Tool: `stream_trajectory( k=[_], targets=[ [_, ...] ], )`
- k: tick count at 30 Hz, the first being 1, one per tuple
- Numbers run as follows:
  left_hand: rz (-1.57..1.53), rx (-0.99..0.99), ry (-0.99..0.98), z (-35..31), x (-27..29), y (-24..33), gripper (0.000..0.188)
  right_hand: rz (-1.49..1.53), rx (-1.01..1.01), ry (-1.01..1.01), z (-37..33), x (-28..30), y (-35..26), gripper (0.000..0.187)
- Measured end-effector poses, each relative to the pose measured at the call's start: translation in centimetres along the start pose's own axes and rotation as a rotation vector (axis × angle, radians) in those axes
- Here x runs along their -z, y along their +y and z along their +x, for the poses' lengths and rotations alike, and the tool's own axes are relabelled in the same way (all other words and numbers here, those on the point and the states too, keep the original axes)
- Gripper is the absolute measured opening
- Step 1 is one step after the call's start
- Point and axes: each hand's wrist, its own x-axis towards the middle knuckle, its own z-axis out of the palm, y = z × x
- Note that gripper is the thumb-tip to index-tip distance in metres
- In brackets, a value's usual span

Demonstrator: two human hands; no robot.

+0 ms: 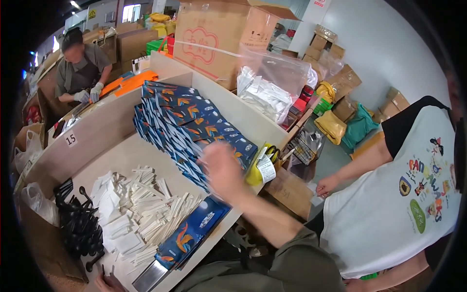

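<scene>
Seeing my R grip blurred by blue packets, L grip cropped; can't tell either's state. Pkts prob. light, slick: pinch edges.

This looks like a packing workshop. A walled workbench holds blue packets in bulk toward eleven o'clock, with heaps of black spoons and white paper pieces around eight. At ten, a co-worker in gloves works at another station. A big cardboard box stands at twelve; more cartons pile against the white wall at two, near yellow bags.
</scene>
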Motion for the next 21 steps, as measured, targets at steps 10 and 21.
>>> stream_trajectory(
  k=[10, 21],
  targets=[
    [0.016, 0.015, 0.058, 0.2, 0.3, -0.9, 0.020, -0.801, -0.568, 0.639, 12.2, 26.2, 16.3, 0.026],
    [0.160, 0.145, 0.028, 0.4, 2.1, 4.3, 0.018, -1.157, -0.365, -0.078, 16.0, 32.7, 31.0, 0.037]
  ],
)
